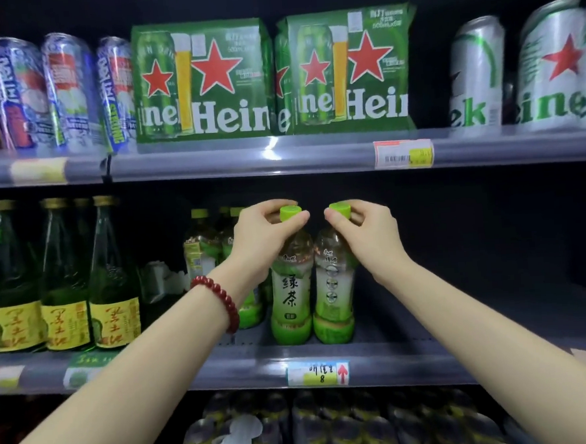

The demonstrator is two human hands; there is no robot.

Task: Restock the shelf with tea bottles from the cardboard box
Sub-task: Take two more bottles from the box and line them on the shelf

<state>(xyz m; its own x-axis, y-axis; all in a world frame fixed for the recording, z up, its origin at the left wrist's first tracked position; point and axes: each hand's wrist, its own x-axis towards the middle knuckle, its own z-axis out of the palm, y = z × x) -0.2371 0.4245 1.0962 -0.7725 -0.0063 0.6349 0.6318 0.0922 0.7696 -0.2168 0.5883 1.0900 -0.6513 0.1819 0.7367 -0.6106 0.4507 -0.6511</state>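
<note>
On the middle grey metal shelf [412,346], two clear plastic green-tea bottles stand upright, touching: the left bottle [290,290] and the right bottle [331,288]. The left hand [263,239] pinches one's lime-green cap, the right hand [371,232] the other's. Dark green glass bottles [61,277] stand well left; green beer packs [272,75] sit on the shelf above.

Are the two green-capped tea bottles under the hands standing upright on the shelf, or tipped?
Upright. Both clear green-capped tea bottles stand side by side, bases flat on the grey shelf, caps on top.
</note>
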